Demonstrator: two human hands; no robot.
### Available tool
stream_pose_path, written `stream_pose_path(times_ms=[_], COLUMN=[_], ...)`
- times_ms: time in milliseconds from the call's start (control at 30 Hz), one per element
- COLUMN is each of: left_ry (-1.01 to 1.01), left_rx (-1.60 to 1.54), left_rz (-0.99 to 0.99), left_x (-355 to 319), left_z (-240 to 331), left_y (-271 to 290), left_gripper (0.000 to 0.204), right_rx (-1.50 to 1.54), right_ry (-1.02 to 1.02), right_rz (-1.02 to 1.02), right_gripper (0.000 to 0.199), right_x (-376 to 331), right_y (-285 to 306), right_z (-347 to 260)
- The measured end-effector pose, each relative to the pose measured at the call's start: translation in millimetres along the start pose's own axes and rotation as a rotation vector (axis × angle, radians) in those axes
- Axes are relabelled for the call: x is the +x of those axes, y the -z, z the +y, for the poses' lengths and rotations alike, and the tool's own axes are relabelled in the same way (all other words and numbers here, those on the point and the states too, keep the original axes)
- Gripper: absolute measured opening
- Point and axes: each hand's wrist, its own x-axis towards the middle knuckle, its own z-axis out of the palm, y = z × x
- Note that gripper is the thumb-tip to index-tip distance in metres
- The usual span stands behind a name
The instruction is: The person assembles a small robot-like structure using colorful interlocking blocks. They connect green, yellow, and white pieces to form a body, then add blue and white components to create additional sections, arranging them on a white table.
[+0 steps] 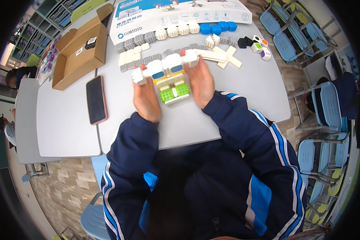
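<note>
A small block model [168,80] shaped like a figure stands between my hands. It has white cubes with blue panels on top, yellow parts below them, and bright green studded blocks at its base. My left hand [147,102] is cupped along its left side, fingers up by the white block at that end. On the other side my right hand [202,84] holds it in the same way, its fingertips behind the white block. Parts of the fingers are hidden behind the model. Just beyond it lie rows of grey blocks [139,40] and white pieces [136,49].
A large printed box [180,16] fills the table's far side. White cubes [178,31], blue cubes [216,28], a white cross piece [229,58] and small coloured cubes [264,52] sit before it. Leftward are a phone [96,100] and an open cardboard box [78,56]. Blue chairs [284,46] stand right.
</note>
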Motion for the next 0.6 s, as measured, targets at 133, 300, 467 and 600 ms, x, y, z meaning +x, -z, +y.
stream_pose_path(times_ms=[133,300,467,600], left_ry=[0.161,0.16,0.095,0.016], left_rx=[0.1,0.099,0.279,0.314], left_rz=[0.061,0.051,0.058,0.098], left_x=[-26,-31,-36,-21], left_z=[-9,-1,28,42], left_y=[-11,-23,-8,16], left_gripper=[0.053,0.056,0.056,0.055], right_rx=[0.009,-0.108,-0.108,-0.005], right_ry=[-0.141,-0.131,-0.055,-0.009], right_rz=[0.032,-0.057,-0.107,-0.163], right_gripper=[0.049,0.047,0.043,0.042], right_x=[-28,-26,-39,-29], right_y=[-29,-11,-37,-55], right_z=[2,19,32,54])
